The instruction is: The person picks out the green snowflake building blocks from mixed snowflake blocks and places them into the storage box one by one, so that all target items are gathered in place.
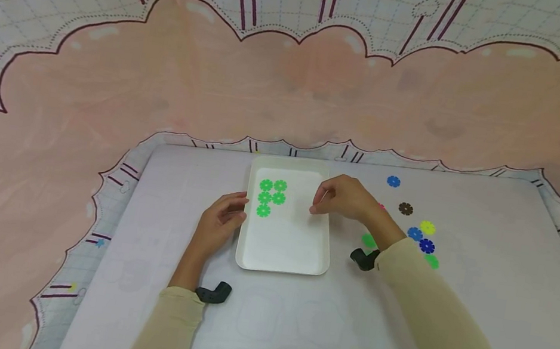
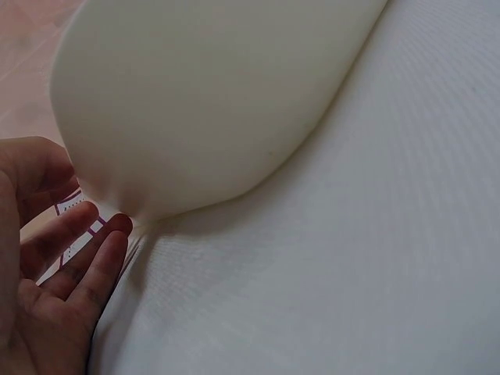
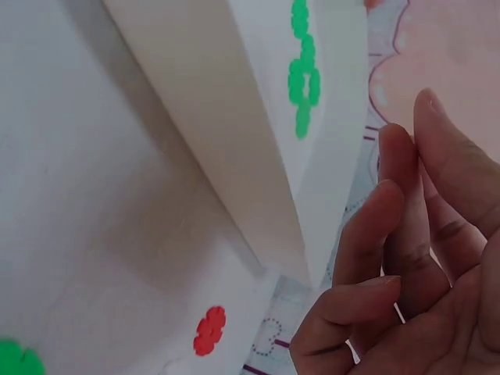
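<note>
A white tray [image 1: 281,253] holds several green flower-shaped discs [image 1: 265,197], set in two columns toward its left side. At the tray's left edge, my left hand [image 1: 218,222] rests its fingertips against the outer side. The left wrist view shows those fingers [image 2: 101,266] loosely bent beside the tray corner [image 2: 219,156]. My right hand [image 1: 344,198] is over the tray's right rim, its fingers softly bent. Its thumb [image 3: 449,148] meets the index finger in the right wrist view, with no disc visible between them.
Right of the tray lie loose discs: blue [image 1: 393,181], brown [image 1: 406,208], yellow [image 1: 427,227], dark blue [image 1: 427,246] and green [image 1: 432,261]. A red disc [image 3: 209,330] is partly hidden by the right hand in the head view. Patterned cloth [image 1: 269,100] surrounds the white table [image 1: 289,333].
</note>
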`<control>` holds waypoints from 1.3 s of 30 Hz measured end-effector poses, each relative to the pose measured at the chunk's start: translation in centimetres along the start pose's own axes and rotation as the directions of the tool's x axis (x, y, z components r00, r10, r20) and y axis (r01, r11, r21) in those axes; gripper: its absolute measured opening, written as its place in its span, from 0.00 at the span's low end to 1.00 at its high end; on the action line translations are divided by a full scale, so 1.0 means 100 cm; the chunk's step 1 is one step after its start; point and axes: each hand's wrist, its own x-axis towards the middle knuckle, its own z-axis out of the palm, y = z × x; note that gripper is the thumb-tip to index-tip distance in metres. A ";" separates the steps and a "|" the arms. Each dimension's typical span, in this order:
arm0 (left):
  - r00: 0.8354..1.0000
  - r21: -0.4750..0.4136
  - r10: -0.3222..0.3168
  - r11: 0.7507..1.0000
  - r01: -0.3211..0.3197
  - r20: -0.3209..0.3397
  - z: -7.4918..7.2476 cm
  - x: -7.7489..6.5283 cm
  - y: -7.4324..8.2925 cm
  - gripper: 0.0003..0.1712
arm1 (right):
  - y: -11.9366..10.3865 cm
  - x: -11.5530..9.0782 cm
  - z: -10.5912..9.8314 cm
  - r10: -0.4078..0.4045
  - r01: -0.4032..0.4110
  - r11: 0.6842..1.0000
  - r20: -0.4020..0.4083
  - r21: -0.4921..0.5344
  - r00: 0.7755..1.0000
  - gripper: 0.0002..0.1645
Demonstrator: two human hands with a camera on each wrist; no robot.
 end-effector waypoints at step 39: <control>1.000 -0.013 -0.012 1.000 0.012 0.005 0.000 0.000 -0.001 0.18 | 0.095 -0.064 -0.026 0.030 -0.020 0.976 0.043 -0.215 0.999 0.15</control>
